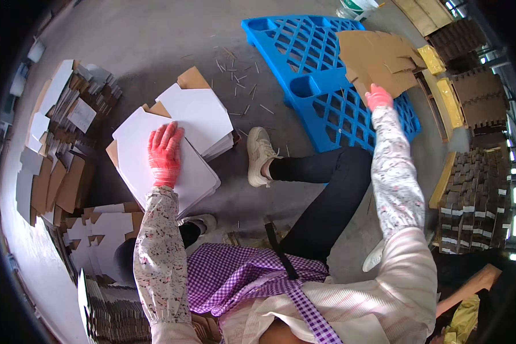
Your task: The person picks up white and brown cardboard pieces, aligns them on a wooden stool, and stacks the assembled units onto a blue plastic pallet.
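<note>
Left hand, red-gloved, lies flat with fingers spread on the white sheets, pressing, not clenched. Right hand, also gloved, is stretched far right and touches the near edge of the brown cardboard; whether it pinches the sheet or just rests on it, cannot tell.

White sheets: stack on the floor, left of the person, under the left palm, long axis running near-left to far-right. A second white stack sits just beyond it, overlapping. Brown cardboard lies on the blue pallet, far right, well apart from the white stack; right hand is much the nearer to it, left hand nowhere close.

Between the two: the person's leg in dark trousers and a pale shoe on the concrete floor. Small scraps are scattered near the pallet. More folded card piles at far left, brown bundles at right edge.
</note>
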{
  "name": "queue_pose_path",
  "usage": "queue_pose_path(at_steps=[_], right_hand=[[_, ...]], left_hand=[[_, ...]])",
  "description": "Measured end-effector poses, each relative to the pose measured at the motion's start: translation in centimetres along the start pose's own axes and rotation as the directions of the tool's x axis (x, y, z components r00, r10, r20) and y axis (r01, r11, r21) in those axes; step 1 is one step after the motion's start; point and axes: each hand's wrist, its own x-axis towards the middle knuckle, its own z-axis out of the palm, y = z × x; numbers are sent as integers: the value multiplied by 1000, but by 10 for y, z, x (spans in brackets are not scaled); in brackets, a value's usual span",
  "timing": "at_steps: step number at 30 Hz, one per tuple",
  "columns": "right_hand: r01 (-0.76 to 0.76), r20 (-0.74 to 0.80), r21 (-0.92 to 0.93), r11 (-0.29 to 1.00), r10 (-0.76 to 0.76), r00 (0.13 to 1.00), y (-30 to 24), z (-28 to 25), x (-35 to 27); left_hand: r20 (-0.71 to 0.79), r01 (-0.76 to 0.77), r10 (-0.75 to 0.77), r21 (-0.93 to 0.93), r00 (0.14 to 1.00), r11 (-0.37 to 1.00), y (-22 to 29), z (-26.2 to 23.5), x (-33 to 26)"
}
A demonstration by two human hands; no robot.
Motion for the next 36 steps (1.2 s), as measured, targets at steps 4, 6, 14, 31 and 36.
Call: queue_pose_path(at_steps=[4, 6, 14, 31, 36], right_hand=[[89, -402, -12, 996, -86, 912, 50, -107, 31], [278, -654, 119, 953, -135, 744, 57, -167, 8], [560, -522, 816, 144, -231, 821, -118, -193, -187], [550, -638, 540, 637, -116, 761, -289, -107, -178], [15, -6, 995, 101, -90, 996, -229, -41, -92]], left_hand=[[1, 10, -10, 1, 1000, 1000, -1, -7, -6], [-9, 14, -14, -19, 1000, 1000, -4, -15, -7], [-28, 51, -49, 69, 998, 996, -17, 3, -13], [-14, 909, -922, -160, 388, 385, -58, -27, -59], [-146, 844, -841, -55, 521, 533, -62, -15, -56]])
